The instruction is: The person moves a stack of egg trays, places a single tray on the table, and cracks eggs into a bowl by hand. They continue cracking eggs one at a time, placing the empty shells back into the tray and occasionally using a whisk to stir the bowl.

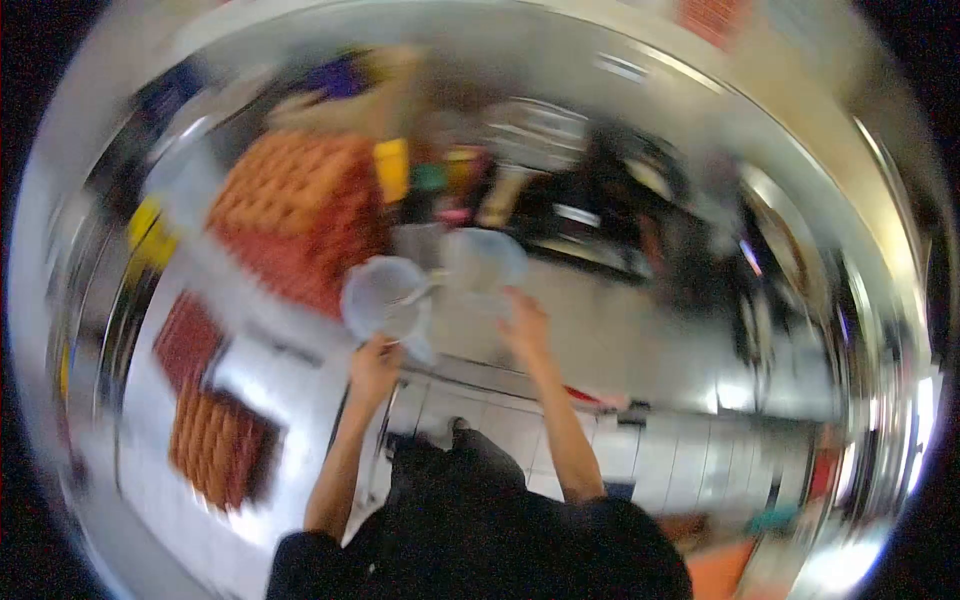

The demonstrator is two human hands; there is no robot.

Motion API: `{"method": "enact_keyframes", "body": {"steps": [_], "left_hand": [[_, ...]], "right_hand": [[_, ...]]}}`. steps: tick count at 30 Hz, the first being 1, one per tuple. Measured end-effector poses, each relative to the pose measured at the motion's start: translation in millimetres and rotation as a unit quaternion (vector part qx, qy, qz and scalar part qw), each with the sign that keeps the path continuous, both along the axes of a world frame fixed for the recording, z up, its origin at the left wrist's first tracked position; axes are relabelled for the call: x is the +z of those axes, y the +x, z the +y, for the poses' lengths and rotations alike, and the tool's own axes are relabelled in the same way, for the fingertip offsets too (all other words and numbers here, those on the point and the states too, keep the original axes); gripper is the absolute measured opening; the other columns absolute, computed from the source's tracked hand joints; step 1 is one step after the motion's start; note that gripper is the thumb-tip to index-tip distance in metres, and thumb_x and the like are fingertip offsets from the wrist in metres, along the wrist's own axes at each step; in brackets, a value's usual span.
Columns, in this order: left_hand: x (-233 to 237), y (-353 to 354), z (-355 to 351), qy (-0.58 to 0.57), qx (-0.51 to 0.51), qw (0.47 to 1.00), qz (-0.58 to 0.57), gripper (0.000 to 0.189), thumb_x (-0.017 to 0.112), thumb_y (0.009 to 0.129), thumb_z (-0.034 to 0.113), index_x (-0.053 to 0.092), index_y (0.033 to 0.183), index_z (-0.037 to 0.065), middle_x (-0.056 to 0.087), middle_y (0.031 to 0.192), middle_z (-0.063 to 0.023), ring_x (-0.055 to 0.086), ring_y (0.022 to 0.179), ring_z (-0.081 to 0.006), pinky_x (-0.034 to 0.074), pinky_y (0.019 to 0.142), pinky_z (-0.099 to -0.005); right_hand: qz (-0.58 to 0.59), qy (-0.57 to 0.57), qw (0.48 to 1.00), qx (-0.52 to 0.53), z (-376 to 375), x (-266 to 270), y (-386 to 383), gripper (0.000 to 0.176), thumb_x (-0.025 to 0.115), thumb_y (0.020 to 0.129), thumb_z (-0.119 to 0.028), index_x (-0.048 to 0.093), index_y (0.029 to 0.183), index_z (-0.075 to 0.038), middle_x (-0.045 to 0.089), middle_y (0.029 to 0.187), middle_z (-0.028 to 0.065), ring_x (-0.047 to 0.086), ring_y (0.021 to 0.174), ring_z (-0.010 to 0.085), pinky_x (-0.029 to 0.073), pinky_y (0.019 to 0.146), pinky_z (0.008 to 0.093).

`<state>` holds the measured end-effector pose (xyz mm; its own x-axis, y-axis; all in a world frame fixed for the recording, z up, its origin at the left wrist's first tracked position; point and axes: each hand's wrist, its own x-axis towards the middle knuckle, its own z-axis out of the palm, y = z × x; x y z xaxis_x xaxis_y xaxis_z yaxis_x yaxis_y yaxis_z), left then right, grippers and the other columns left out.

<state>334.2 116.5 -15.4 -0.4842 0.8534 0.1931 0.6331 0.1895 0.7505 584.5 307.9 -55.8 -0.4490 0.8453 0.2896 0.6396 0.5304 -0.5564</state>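
Note:
My left hand [375,367] is closed on the near edge of a pale, see-through round tub [384,290]. Something light and thin shows across the tub's opening, too blurred to name. Just right of it, a second whitish round tub [484,262] is above the counter. The fingers of my right hand [525,326] are at that tub's near right edge and appear to grip it. Motion blur hides the exact finger positions. The two tubs are side by side, nearly touching.
A tall stack of orange-brown bumpy trays [295,215] stands left of the tubs. A smaller similar stack [222,447] sits on the shiny metal surface [290,420] at lower left. Dark stove-like equipment [590,215] is at the back right. White floor tiles [690,465] show below.

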Motion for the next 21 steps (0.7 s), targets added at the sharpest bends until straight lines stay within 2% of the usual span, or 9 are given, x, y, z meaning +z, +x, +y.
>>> {"method": "enact_keyframes", "body": {"steps": [1, 2, 3, 4, 7, 10, 12, 15, 21], "left_hand": [[20.5, -0.1, -18.8, -0.045, 0.001, 0.999, -0.006, 0.015, 0.069, 0.089, 0.015, 0.067, 0.097, 0.003, 0.074, 0.091, -0.0184, 0.072, 0.084, -0.0347, 0.056, 0.076, -0.0421], [23.5, 1.4, -37.2, -0.043, 0.035, 0.998, -0.028, 0.016, 0.070, 0.089, 0.017, 0.068, 0.097, 0.003, 0.074, 0.091, -0.0188, 0.073, 0.085, -0.0341, 0.056, 0.076, -0.0420], [24.4, 0.3, -58.8, -0.040, 0.063, 0.996, -0.047, 0.018, 0.072, 0.089, 0.019, 0.068, 0.097, 0.003, 0.073, 0.090, -0.0192, 0.074, 0.087, -0.0334, 0.056, 0.075, -0.0418], [27.8, 0.5, -83.3, -0.048, 0.128, 0.989, -0.050, 0.018, 0.072, 0.089, 0.019, 0.068, 0.097, 0.003, 0.073, 0.090, -0.0192, 0.074, 0.087, -0.0334, 0.056, 0.075, -0.0418], [36.3, -3.0, -142.6, -0.010, 0.148, 0.985, -0.090, 0.017, 0.074, 0.087, 0.015, 0.067, 0.096, 0.003, 0.074, 0.091, -0.0177, 0.075, 0.089, -0.0320, 0.057, 0.077, -0.0404], [30.1, -14.6, -192.6, -0.028, 0.190, 0.978, -0.079, 0.016, 0.075, 0.085, 0.010, 0.065, 0.095, 0.002, 0.075, 0.089, -0.0162, 0.075, 0.090, -0.0301, 0.057, 0.079, -0.0393], [17.5, -28.5, -231.1, -0.021, 0.229, 0.968, -0.100, 0.015, 0.075, 0.084, 0.009, 0.065, 0.093, 0.002, 0.076, 0.090, -0.0143, 0.075, 0.089, -0.0298, 0.057, 0.078, -0.0389], [1.2, -53.2, -269.0, -0.109, 0.226, 0.962, -0.109, 0.016, 0.072, 0.085, 0.010, 0.064, 0.098, 0.004, 0.075, 0.091, -0.0135, 0.073, 0.090, -0.0340, 0.055, 0.081, -0.0436], [3.0, -79.1, -305.5, -0.077, 0.253, 0.960, -0.089, 0.018, 0.073, 0.085, 0.020, 0.064, 0.095, 0.008, 0.075, 0.088, -0.0119, 0.072, 0.084, -0.0344, 0.055, 0.077, -0.0464]], "right_hand": [[-0.004, 0.041, 0.999, -0.019, -2.3, -4.9, 0.2, 0.052, 0.076, 0.083, -0.016, 0.057, 0.131, -0.008, 0.063, 0.127, 0.0202, 0.060, 0.118, 0.0368, 0.047, 0.101, 0.0476], [0.000, -0.059, 0.998, -0.029, -7.2, 15.1, -4.9, 0.043, 0.074, 0.086, -0.015, 0.061, 0.125, -0.002, 0.064, 0.124, 0.0225, 0.060, 0.118, 0.0388, 0.047, 0.101, 0.0438], [0.063, -0.008, 0.998, 0.018, -3.0, -7.3, -0.3, 0.042, 0.074, 0.083, -0.010, 0.063, 0.123, -0.006, 0.065, 0.120, 0.0198, 0.061, 0.113, 0.0374, 0.049, 0.096, 0.0420], [0.091, 0.028, 0.995, 0.004, -9.7, -12.3, -3.3, 0.037, 0.071, 0.085, -0.004, 0.063, 0.120, -0.002, 0.065, 0.116, 0.0207, 0.063, 0.108, 0.0387, 0.049, 0.095, 0.0441], [0.121, 0.024, 0.991, 0.050, -55.4, 7.7, -10.4, 0.030, 0.071, 0.087, -0.007, 0.063, 0.115, 0.000, 0.065, 0.111, 0.0192, 0.063, 0.104, 0.0388, 0.049, 0.093, 0.0435], [0.122, -0.041, 0.989, 0.075, -115.5, 31.0, -31.7, 0.027, 0.072, 0.091, -0.014, 0.058, 0.111, -0.003, 0.063, 0.101, 0.0142, 0.062, 0.095, 0.0303, 0.048, 0.089, 0.0392], [0.129, -0.165, 0.966, 0.154, -153.8, 41.1, -66.0, 0.026, 0.072, 0.091, -0.015, 0.057, 0.107, -0.003, 0.061, 0.096, 0.0122, 0.061, 0.091, 0.0274, 0.048, 0.087, 0.0382], [0.104, -0.200, 0.947, 0.228, -188.3, 48.9, -136.7, 0.026, 0.072, 0.090, -0.017, 0.057, 0.106, -0.002, 0.064, 0.098, 0.0142, 0.062, 0.096, 0.0277, 0.048, 0.086, 0.0390], [0.094, -0.220, 0.908, 0.345, -212.4, 9.7, -249.1, 0.023, 0.069, 0.091, -0.015, 0.057, 0.105, -0.003, 0.062, 0.100, 0.0137, 0.060, 0.097, 0.0293, 0.046, 0.090, 0.0383]]}}
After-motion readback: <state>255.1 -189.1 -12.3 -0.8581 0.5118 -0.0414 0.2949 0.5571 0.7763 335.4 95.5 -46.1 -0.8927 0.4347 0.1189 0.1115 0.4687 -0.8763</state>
